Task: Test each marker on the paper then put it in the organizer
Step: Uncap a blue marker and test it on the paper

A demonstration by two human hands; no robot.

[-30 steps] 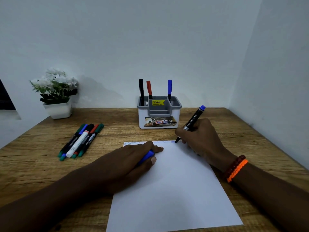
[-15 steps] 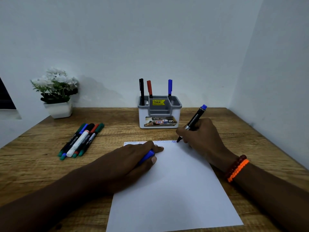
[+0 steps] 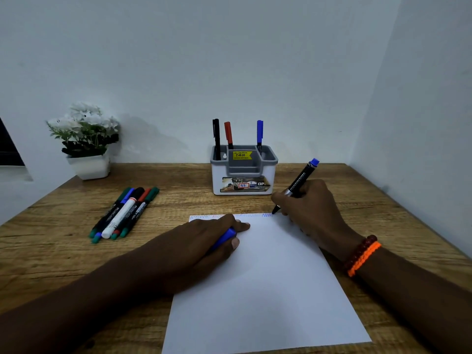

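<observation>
My right hand (image 3: 310, 210) grips a black marker with a blue end (image 3: 301, 178), its tip touching the top right corner of the white paper (image 3: 268, 290), where a blue zigzag line runs along the top edge. Resting on the paper's top left part, my left hand (image 3: 204, 245) holds the marker's blue cap (image 3: 224, 238). The white and grey organizer (image 3: 244, 186) stands behind the paper with a black, a red and a blue marker upright in it. Several more markers (image 3: 125, 213) lie in a row on the table to the left.
A white pot with white flowers (image 3: 85, 141) sits at the back left of the wooden table (image 3: 63, 251). Walls close off the back and the right side. Orange and dark red bracelets circle my right wrist.
The marker tip has crept a little to the right along the paper's top edge, lengthening the blue zigzag. My left hand has stayed put.
</observation>
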